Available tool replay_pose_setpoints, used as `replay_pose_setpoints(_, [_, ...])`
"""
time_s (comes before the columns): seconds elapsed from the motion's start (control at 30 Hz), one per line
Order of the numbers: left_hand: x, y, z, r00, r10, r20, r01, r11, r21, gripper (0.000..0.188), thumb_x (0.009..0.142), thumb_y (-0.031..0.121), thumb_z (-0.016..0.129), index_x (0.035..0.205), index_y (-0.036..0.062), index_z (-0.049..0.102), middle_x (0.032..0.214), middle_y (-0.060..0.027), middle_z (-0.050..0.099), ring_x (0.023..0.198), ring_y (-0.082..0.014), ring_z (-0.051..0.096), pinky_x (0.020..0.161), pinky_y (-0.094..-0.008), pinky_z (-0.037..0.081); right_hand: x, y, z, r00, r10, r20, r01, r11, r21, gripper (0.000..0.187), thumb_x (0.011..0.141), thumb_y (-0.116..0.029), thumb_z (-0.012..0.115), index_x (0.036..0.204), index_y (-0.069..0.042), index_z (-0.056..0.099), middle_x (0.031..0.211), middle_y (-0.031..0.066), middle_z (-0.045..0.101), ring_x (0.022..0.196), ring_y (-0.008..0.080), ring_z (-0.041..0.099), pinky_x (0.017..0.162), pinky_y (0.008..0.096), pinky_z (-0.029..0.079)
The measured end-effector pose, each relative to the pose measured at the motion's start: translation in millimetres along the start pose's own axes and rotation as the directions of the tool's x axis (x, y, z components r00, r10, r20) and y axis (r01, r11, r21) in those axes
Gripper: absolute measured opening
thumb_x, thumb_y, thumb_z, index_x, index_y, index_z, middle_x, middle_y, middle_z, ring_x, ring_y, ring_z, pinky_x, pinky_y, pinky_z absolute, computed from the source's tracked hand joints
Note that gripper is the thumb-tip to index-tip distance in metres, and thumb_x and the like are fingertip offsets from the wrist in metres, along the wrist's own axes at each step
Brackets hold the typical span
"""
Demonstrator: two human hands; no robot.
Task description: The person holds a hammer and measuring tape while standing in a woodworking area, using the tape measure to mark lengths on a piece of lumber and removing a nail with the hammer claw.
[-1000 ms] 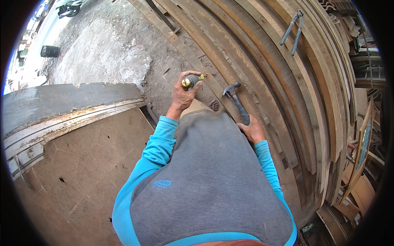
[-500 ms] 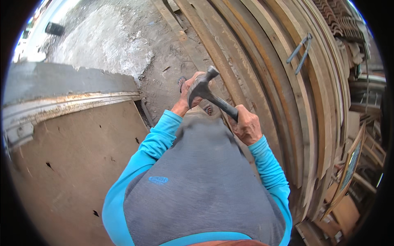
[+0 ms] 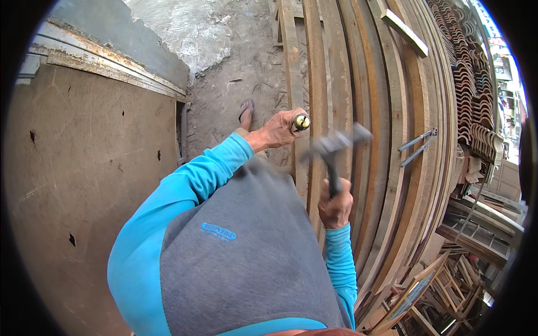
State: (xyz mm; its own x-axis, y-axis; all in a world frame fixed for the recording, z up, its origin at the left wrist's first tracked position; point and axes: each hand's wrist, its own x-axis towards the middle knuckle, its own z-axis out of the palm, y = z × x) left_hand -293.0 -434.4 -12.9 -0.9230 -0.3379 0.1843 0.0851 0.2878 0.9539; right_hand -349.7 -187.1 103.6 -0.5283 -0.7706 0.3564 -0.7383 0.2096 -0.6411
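Observation:
My right hand point(image 3: 336, 207) is closed around the dark handle of a claw hammer point(image 3: 332, 175). The hammer's head is raised above the planks and smeared by motion. To its left, my left hand point(image 3: 280, 130) is wrapped round a tool with a round butt end point(image 3: 301, 122), yellowish inside a dark ring. Only that end shows; the rest of this tool is hidden under the fist. A gap separates the hammer head from the butt end. Both hands are over the left edge of the stacked wooden planks point(image 3: 367, 112).
Grey-handled pincers point(image 3: 417, 147) and a short pale wood block point(image 3: 404, 32) lie on the planks to the right. Stacked roof tiles point(image 3: 468, 84) stand farther right, above framed wood scraps point(image 3: 448, 291). A brown board point(image 3: 95, 168) is at left. My sandalled foot point(image 3: 246, 109) is on dirt ground.
The hammer has swung away from my left hand to the right, its head now raised. The butt end in my left fist has come into sight. The view has shifted over the planks.

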Motion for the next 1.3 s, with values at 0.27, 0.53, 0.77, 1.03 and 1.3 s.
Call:
replay_pose_setpoints(0.27, [3.8,-3.7,-3.0,1.0,0.012,-0.024,-0.009,0.996,0.094,0.022,0.089,0.012,0.07,0.103,0.0048,0.056,0.092,-0.0118,0.062,0.087,-0.0304,0.065,0.078,-0.0409,0.052,41.6,-57.5,-29.2,0.963,0.26,-0.076,-0.255,0.964,0.073,0.03,0.105,-0.036,0.056,0.1,-0.007,0.051,0.059,0.0039,0.048,0.044,0.0096,0.049,0.038,0.0301,0.039])
replay_pose_setpoints(0.53, [0.3,-5.3,-3.0,0.998,0.054,0.041,-0.057,0.994,0.09,0.019,0.09,0.01,0.068,0.105,0.006,0.056,0.093,-0.013,0.062,0.087,-0.0313,0.064,0.079,-0.0408,0.052,2.6,-5.7,-0.1,0.941,0.284,0.184,-0.241,0.944,-0.224,0.033,0.102,-0.032,0.06,0.1,-0.002,0.047,0.07,0.0216,0.06,0.064,0.0434,0.063,0.056,0.0481,0.049])
replay_pose_setpoints(0.77, [2.1,-8.6,-6.1,0.999,-0.02,0.04,0.015,0.992,0.122,0.021,0.091,0.012,0.068,0.105,0.0061,0.055,0.093,-0.0142,0.063,0.088,-0.0331,0.064,0.079,-0.0418,0.051,53.7,-67.0,-36.5,0.916,0.401,0.002,-0.401,0.915,-0.045,0.04,0.106,-0.042,0.052,0.103,-0.002,0.051,0.067,0.0112,0.057,0.058,0.0189,0.06,0.049,0.0383,0.048])
replay_pose_setpoints(1.03, [4.5,-4.6,-10.9,0.992,-0.012,0.123,0.007,0.999,0.041,0.023,0.09,0.011,0.07,0.106,0.0052,0.054,0.096,-0.0155,0.063,0.092,-0.0355,0.065,0.08,-0.042,0.051,8.2,-9.3,13.1,0.796,0.506,0.333,-0.361,0.838,-0.41,0.029,0.101,-0.025,0.062,0.097,-0.002,0.045,0.069,0.0276,0.058,0.069,0.0491,0.062,0.056,0.0547,0.048])
replay_pose_setpoints(1.3, [10.4,-3.7,-16.5,0.98,-0.052,0.19,0.028,0.992,0.126,0.035,0.088,0.012,0.074,0.119,0.0082,0.057,0.103,-0.0173,0.069,0.099,-0.0361,0.069,0.084,-0.041,0.053,-0.5,-47.0,-0.1,0.794,0.606,0.036,-0.607,0.794,0.034,0.031,0.101,-0.03,0.064,0.097,-0.002,0.052,0.069,0.0185,0.061,0.065,0.0359,0.067,0.057,0.0425,0.049])
